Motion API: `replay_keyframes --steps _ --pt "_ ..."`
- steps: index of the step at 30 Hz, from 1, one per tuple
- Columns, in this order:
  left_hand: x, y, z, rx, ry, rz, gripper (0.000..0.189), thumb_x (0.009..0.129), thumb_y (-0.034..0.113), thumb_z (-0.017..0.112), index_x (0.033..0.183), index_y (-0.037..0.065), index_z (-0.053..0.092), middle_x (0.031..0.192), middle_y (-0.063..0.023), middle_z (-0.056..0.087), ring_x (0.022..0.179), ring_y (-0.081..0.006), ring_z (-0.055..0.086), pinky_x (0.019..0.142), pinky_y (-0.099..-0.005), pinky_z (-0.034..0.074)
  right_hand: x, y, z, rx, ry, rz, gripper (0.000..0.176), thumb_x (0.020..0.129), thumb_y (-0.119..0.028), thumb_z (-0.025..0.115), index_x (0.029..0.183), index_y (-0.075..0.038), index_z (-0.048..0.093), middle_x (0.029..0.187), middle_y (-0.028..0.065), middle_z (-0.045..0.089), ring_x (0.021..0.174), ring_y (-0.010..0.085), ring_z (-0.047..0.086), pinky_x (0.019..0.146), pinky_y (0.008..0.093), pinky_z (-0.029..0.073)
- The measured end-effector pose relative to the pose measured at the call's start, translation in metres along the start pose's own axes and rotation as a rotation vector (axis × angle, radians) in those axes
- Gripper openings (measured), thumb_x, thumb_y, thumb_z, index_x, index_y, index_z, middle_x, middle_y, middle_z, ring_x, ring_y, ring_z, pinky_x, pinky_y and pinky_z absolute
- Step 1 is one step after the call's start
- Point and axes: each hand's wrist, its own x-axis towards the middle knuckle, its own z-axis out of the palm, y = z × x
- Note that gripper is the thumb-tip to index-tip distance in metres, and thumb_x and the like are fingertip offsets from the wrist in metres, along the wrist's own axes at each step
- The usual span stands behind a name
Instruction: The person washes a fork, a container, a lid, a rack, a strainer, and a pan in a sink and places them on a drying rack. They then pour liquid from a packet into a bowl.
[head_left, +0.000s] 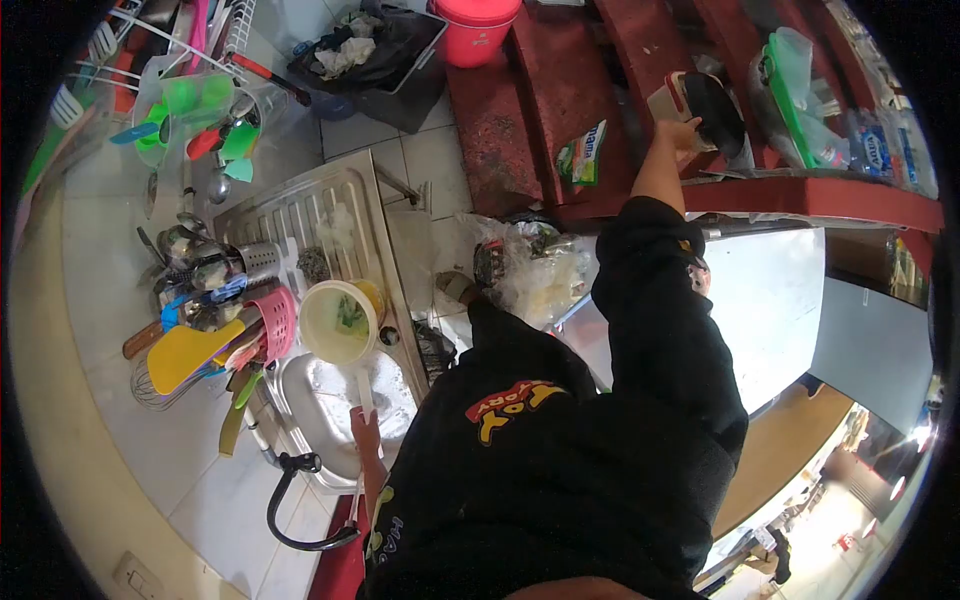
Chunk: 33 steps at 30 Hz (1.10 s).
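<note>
At the sink [335, 440], my left hand [367, 432] is closed round the white handle of a cream dipper [325, 312]. The dipper is over the edge between basin and drainboard, with something green and pale inside. My right hand [681, 134] reaches far out to the red wooden steps [560, 70]. Its fingers are closed at the edge of a cream, red-edged item with a black oval part [714, 112]; its kind I cannot make out. A dark scouring pad [313, 264] lies on the drainboard near the dipper.
Left of the sink stand a pink utensil holder [275, 325], a yellow spatula [190, 358] and a black faucet [290, 505]. A black-lined bin [375, 65], a red bucket [478, 30] and plastic bags [545, 270] are beyond. A green-white packet [582, 156] lies on the steps.
</note>
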Motion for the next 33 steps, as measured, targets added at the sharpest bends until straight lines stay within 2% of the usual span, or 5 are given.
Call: replay_keyframes --steps 9,21,28,31,33 --pt "0.003 -0.03 0.007 0.016 0.017 -0.001 0.025 0.076 0.008 0.061 0.095 0.0 0.047 0.072 -0.0118 0.057 0.059 -0.0185 0.056 0.055 -0.0296 0.046 -0.011 0.01 0.01 0.21 0.034 0.059 0.09 0.067 -0.02 0.067 0.136 -0.014 0.01 0.123 0.0187 0.044 0.104 0.0328 0.052 0.089 0.0439 0.041" --pt "-0.004 -0.009 0.009 -0.044 0.015 -0.064 0.024 0.077 0.007 0.059 0.096 -0.001 0.046 0.072 -0.0112 0.057 0.057 -0.0161 0.056 0.052 -0.0281 0.047 -0.012 0.015 0.009 0.333 -0.019 0.155 0.08 0.065 -0.025 0.069 0.128 -0.006 0.023 0.115 0.022 0.049 0.103 0.0342 0.052 0.09 0.0443 0.04" --pt "-0.002 -0.018 0.008 0.078 -0.006 -0.083 0.03 0.077 0.013 0.061 0.099 -0.002 0.048 0.079 -0.0146 0.059 0.07 -0.0241 0.059 0.065 -0.0338 0.047 -0.011 0.019 0.012 0.339 -0.069 0.125 0.088 0.069 -0.031 0.065 0.133 -0.001 0.014 0.126 0.0277 0.034 0.114 0.0395 0.04 0.094 0.0456 0.036" --pt "0.005 -0.038 0.006 0.347 0.205 0.165 0.037 0.078 0.023 0.061 0.103 -0.002 0.051 0.089 -0.0183 0.06 0.084 -0.0321 0.058 0.074 -0.0394 0.045 -0.03 0.009 0.016 0.145 0.465 -0.086 0.074 0.062 -0.02 0.063 0.123 0.005 0.03 0.114 0.0274 0.04 0.11 0.0413 0.039 0.092 0.0464 0.033" --pt "-0.004 -0.033 0.004 0.439 0.226 0.144 0.042 0.079 0.032 0.058 0.104 -0.002 0.053 0.095 -0.0203 0.059 0.09 -0.0362 0.056 0.079 -0.0417 0.043 -0.066 0.004 -0.007 0.057 0.506 -0.33 0.077 0.063 -0.022 0.064 0.127 0.001 0.027 0.12 0.0275 0.034 0.114 0.0442 0.032 0.092 0.0504 0.03"
